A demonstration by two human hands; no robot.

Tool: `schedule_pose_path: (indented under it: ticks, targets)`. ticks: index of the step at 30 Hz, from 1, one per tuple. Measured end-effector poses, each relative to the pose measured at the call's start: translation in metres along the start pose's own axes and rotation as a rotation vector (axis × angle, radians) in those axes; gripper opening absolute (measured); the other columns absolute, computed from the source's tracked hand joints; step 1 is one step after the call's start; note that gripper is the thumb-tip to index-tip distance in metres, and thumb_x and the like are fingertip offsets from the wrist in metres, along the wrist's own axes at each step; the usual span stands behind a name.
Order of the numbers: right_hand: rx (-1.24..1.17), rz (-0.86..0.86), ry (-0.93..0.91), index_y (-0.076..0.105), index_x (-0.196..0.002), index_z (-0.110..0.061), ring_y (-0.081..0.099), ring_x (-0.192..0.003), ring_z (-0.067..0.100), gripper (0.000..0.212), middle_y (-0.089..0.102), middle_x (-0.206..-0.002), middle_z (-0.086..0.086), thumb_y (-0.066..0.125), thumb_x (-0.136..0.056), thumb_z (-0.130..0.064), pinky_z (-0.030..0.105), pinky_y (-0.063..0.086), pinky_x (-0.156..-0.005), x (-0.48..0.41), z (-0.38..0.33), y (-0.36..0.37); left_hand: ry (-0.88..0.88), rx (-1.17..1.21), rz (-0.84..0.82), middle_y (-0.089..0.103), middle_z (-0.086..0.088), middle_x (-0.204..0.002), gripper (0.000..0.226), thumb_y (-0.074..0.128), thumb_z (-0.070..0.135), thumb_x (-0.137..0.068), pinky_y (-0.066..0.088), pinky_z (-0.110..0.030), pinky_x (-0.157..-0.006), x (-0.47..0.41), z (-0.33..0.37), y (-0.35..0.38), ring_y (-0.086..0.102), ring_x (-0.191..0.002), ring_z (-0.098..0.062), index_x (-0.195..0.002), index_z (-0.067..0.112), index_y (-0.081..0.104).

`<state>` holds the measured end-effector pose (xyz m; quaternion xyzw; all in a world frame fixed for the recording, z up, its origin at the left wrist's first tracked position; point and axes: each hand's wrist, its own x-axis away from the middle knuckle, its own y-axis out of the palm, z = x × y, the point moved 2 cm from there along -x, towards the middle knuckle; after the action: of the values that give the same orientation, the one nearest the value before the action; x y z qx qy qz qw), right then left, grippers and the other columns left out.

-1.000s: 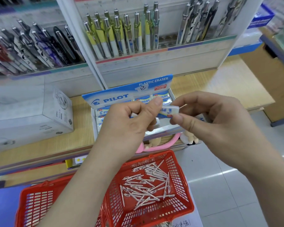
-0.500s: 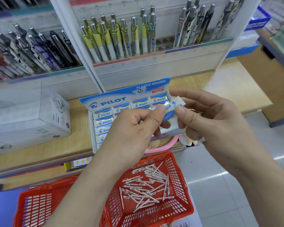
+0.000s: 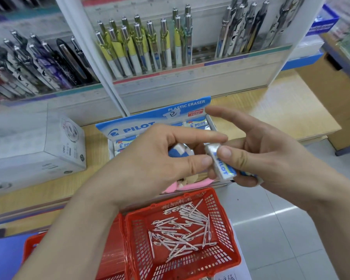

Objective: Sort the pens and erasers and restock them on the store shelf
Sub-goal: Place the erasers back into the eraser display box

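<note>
Eraser (image 3: 223,168), clamped btw right hand (image 3: 275,156) thumb & fingers, left hand (image 3: 150,160) pinching top end

Eraser box (image 3: 156,120) on shelf (image 3: 275,110); basket (image 3: 182,196) below

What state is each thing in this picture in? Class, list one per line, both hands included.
left hand, curled round the palmed eraser
right hand, thumb pinching the wrapped eraser, forefinger straight
wrapped eraser, held between both hands
eraser box, open, flap upright, erasers inside
red basket, holding loose white pieces
yellow pens, standing tilted in the rack
</note>
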<state>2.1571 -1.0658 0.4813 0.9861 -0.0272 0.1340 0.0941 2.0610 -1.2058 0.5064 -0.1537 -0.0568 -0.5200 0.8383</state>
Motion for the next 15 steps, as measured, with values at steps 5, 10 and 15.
schedule_pose_path:
  ticks: [5, 10, 15]
  targets:
    - [0.035, 0.208, -0.005, 0.064, -0.114, -0.028, 0.041, -0.051, 0.013, 0.030, 0.064, -0.065, 0.010, 0.057, -0.085, -0.029, 0.019, 0.030, -0.040, -0.003, 0.001, -0.007, 0.004, -0.089, 0.195, 0.064, 0.005, -0.068, 0.018, 0.078, 0.014, -0.071, 0.045, -0.021, -0.053, -0.007, -0.011, -0.009, 0.054, -0.057, -0.011, -0.085, 0.024, 0.074]
    - [0.279, 0.493, -0.016, 0.070, -0.092, -0.021, 0.046, -0.052, 0.007, 0.011, 0.062, -0.063, 0.000, 0.060, -0.091, -0.016, 0.016, 0.035, -0.044, -0.001, 0.011, -0.031, -0.099, -0.347, 0.438, 0.066, 0.016, -0.066, 0.013, 0.080, 0.029, -0.070, 0.039, -0.015, -0.057, -0.014, -0.032, 0.000, 0.050, -0.052, 0.003, -0.078, 0.032, 0.071]
    - [0.404, 0.401, -0.039, 0.070, -0.085, -0.024, 0.047, -0.051, 0.005, 0.008, 0.060, -0.066, 0.005, 0.069, -0.083, -0.016, 0.016, 0.037, -0.048, -0.007, 0.018, -0.020, -0.092, -0.505, 0.473, 0.062, 0.015, -0.078, 0.019, 0.082, 0.035, -0.066, 0.048, -0.029, -0.074, -0.021, -0.040, 0.017, 0.057, -0.076, -0.006, -0.082, 0.035, 0.071]
